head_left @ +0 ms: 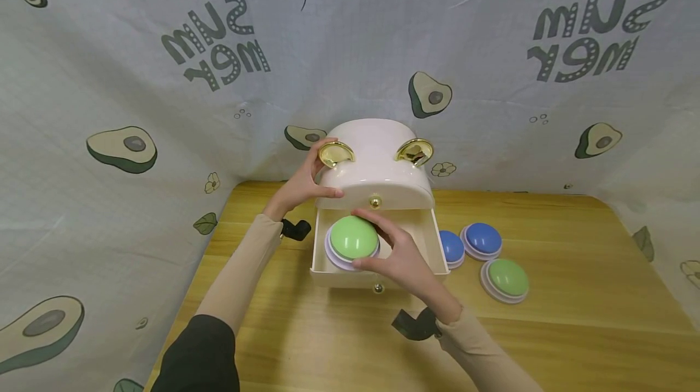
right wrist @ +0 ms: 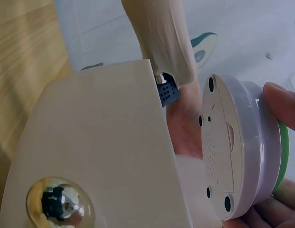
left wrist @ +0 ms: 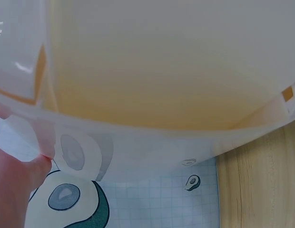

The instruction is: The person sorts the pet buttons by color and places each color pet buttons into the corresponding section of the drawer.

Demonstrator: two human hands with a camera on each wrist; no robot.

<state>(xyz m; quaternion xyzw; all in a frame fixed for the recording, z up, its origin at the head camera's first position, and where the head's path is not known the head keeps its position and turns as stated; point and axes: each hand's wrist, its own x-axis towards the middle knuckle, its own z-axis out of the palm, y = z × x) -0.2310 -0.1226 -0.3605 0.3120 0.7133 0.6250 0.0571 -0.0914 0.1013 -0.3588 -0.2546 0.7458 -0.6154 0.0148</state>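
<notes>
A glossy white box (head_left: 377, 188) with two gold ear-shaped pieces stands on the table, its lower drawer (head_left: 412, 234) pulled out. The left hand (head_left: 306, 179) rests against the box's left side, its thumb reaching across the front and its fingers spread beside the left gold ear (head_left: 336, 153). Over the drawer, the right hand (head_left: 396, 255) grips a round push button (head_left: 353, 237) with a green dome and pale lilac base between thumb and fingers. The right wrist view shows that button (right wrist: 233, 147) from below, with dark round feet and a speaker grille, close to the drawer front (right wrist: 100, 137).
On the wooden table (head_left: 579, 282) right of the drawer lie two blue push buttons (head_left: 483, 238) and another green push button (head_left: 505, 278). A cloth (head_left: 350, 64) printed with avocados hangs behind and beside the table. Small gold knobs (head_left: 378, 288) sit on the drawer fronts.
</notes>
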